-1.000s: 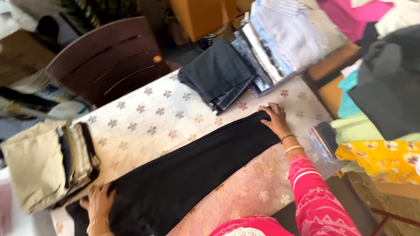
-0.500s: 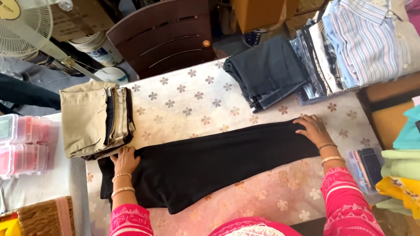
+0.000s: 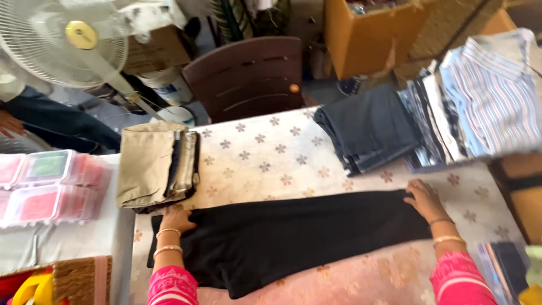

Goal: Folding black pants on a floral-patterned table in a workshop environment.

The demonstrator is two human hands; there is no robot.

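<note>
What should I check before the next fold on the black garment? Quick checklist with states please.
1. Black garment lies stretched out flat across the table: ok.
2. Left hand rests palm down on the garment's left end: ok.
3. Right hand rests on the garment's right end: ok.
4. Garment free of wrinkles: cannot tell, the fabric is too dark.
5. Khaki folded stack apart from the garment: not ok, its near edge sits right at the garment's top left corner.
6. Dark grey folded stack clear of the garment: ok.

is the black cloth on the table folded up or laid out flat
Laid out flat: the black cloth stretches lengthwise between the left hand and right hand.
</note>
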